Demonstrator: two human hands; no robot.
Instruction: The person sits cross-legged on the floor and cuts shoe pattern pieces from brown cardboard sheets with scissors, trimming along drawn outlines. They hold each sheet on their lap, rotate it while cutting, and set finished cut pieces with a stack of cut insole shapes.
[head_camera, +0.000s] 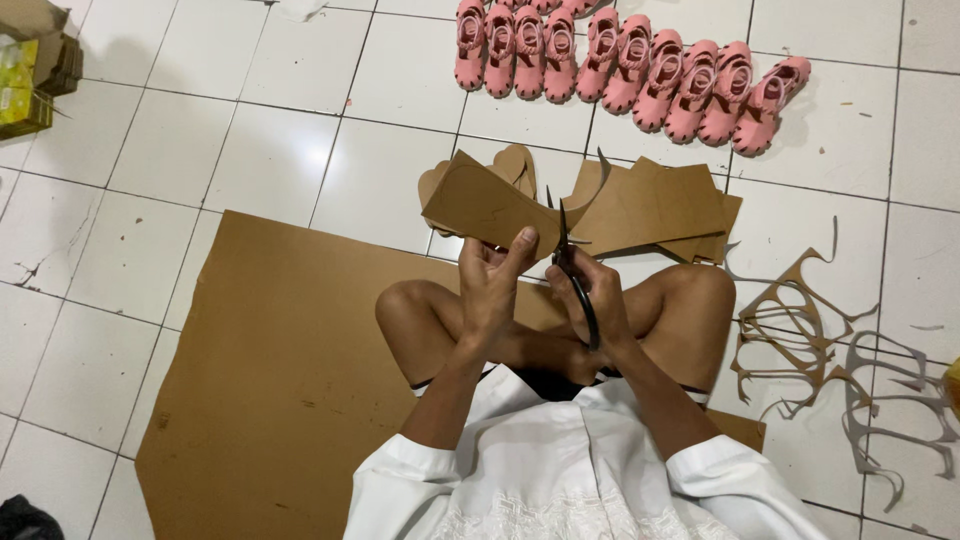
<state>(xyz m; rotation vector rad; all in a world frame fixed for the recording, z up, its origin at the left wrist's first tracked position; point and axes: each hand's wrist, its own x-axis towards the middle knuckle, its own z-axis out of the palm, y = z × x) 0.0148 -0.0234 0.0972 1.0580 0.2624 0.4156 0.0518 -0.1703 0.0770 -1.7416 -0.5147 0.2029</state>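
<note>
Scissors (572, 270) sat gripped in our right hand (595, 300), blades open against the cardboard piece (480, 205) that our left hand (490, 285) clamped above our knees.

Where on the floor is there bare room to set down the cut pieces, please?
Bare tiles lie between the brown cardboard sheet and the row of pink shoes. The right side is crowded with cardboard offcuts, and cardboard pieces pile up ahead of the knees.

Ten pink sandals (625, 65), one pair of scissors (575, 275), one large cardboard sheet (270, 370).
</note>
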